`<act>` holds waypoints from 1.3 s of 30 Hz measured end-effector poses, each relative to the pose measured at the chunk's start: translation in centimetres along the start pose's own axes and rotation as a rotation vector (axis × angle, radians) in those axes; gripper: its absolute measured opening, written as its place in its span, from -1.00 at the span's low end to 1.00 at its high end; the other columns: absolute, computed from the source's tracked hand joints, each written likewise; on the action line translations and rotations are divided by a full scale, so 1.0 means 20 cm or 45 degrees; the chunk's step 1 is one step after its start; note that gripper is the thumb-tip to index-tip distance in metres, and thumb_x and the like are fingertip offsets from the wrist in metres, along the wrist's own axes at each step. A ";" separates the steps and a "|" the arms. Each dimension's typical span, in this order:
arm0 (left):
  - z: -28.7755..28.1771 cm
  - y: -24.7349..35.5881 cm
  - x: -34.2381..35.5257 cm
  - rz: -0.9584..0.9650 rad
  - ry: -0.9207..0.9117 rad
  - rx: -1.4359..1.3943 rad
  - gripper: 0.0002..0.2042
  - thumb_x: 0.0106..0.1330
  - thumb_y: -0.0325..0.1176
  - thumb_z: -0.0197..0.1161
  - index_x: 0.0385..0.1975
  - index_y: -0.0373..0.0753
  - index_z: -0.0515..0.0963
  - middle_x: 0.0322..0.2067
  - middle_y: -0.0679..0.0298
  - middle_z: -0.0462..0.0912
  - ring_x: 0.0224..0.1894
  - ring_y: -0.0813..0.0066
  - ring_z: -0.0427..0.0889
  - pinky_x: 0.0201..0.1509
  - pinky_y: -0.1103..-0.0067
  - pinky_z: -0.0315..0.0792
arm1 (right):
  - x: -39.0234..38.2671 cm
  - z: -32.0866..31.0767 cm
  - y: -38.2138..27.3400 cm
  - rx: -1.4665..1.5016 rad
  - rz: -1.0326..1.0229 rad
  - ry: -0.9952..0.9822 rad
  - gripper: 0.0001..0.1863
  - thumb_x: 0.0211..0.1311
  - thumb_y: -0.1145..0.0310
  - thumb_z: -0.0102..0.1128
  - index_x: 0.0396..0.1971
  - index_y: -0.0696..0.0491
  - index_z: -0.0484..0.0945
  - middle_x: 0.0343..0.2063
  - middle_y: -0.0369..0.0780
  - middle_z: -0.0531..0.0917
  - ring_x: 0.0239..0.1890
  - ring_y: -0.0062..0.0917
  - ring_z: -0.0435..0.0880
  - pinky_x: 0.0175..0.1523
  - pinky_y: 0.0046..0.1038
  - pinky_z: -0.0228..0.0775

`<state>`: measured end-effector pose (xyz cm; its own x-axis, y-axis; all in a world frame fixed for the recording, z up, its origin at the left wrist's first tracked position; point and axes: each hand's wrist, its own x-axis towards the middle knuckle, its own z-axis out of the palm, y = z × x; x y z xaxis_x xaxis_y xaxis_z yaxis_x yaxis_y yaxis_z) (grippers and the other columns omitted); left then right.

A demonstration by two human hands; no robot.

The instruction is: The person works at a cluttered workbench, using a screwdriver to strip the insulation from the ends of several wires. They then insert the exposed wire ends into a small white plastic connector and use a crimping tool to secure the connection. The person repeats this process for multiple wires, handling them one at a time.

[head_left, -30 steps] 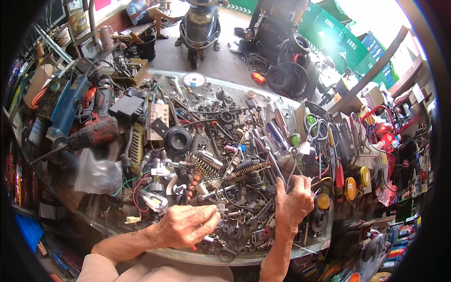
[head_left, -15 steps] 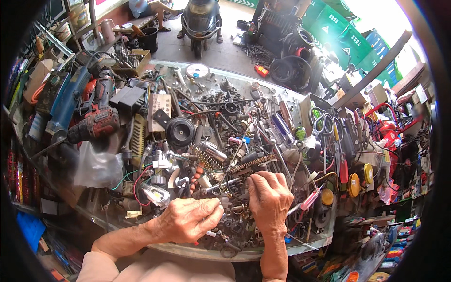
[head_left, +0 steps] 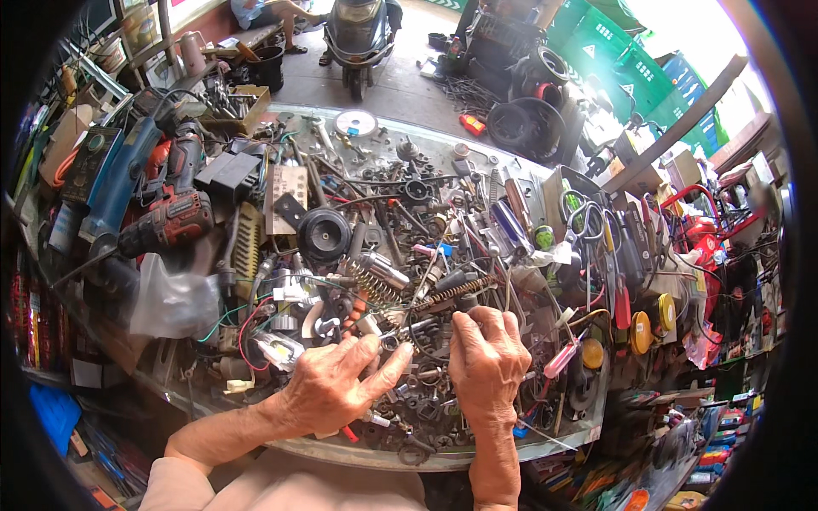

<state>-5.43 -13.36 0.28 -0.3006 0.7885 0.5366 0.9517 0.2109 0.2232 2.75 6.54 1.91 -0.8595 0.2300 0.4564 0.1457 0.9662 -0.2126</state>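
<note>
My left hand (head_left: 328,392) keeps fingertips apart near metal parts (head_left: 423,393); my right hand (head_left: 488,366) curls, its grip I cannot tell.

Bright daylight from beyond the hands (head_left: 332,387) (head_left: 490,368)
Glare whitens the far right past them; fisheye bows the worktop (head_left: 396,461); goods (head_left: 711,458) low to their right blur.

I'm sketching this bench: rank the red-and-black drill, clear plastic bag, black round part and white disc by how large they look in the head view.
1. Red-and-black drill and clear plastic bag: too close to rank
2. Black round part
3. White disc, which also lies farther off
</note>
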 end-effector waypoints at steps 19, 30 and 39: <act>0.00 -0.02 0.04 -0.385 -0.012 0.383 -0.71 0.14 -0.52 0.22 -0.11 -0.22 0.63 -0.30 0.17 0.44 -0.24 0.22 0.45 -0.13 0.27 0.25 | -0.01 -0.04 0.05 -0.080 0.086 -0.277 -0.66 -0.13 0.59 0.18 -0.23 0.14 0.62 0.30 0.03 0.33 0.30 -0.03 0.31 0.38 -0.07 0.13; -0.01 -0.03 0.03 -0.365 0.009 0.396 -0.67 0.10 -0.53 0.25 -0.08 -0.25 0.63 -0.23 0.15 0.46 -0.22 0.20 0.45 -0.12 0.26 0.26 | -0.02 -0.08 0.13 0.039 0.210 -0.171 -0.83 0.03 0.61 0.24 -0.32 0.15 0.58 0.29 0.00 0.38 0.28 -0.06 0.37 0.35 -0.13 0.17; 0.02 -0.03 0.01 -0.202 0.023 0.190 -0.71 0.11 -0.56 0.26 -0.13 -0.27 0.62 -0.20 0.12 0.48 -0.22 0.19 0.45 -0.09 0.26 0.31 | -0.04 -0.09 0.24 0.049 0.425 0.176 -0.89 0.06 0.58 0.28 -0.37 0.22 0.58 0.21 0.01 0.47 0.17 -0.09 0.52 0.23 -0.15 0.33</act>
<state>-6.00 -13.14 -0.07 -0.4473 0.7284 0.5189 0.8906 0.4160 0.1837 4.96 11.22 2.15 -0.6930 0.5481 0.4684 0.3863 0.8308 -0.4007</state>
